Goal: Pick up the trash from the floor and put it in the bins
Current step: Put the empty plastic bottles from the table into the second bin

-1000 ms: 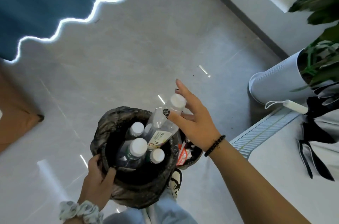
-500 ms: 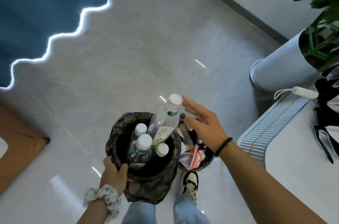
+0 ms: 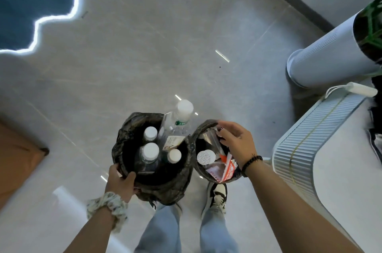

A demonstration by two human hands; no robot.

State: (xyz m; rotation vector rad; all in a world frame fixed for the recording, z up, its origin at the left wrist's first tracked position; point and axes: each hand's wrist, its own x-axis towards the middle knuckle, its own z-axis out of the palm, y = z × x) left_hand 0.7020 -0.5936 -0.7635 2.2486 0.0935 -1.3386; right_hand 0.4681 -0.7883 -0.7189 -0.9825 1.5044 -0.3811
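The right hand (image 3: 235, 143) has its fingers (image 3: 225, 126) curled into the smaller black-lined bin (image 3: 203, 128) of wrappers, apparently pinching a clear plastic packet (image 3: 210, 139). The left hand (image 3: 122, 180) grips the near rim of the larger black-bagged bin (image 3: 128, 128). One tall clear plastic bottle with a white cap (image 3: 182, 116) leans over its far edge; a jolt could tip it onto the grey tiled floor (image 3: 144, 56).

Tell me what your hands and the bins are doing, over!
Left hand grips bottle bin rim. Right hand at wrapper bin, pinching clear plastic, apparently. Tall bottle pokes out. Nothing blocking.
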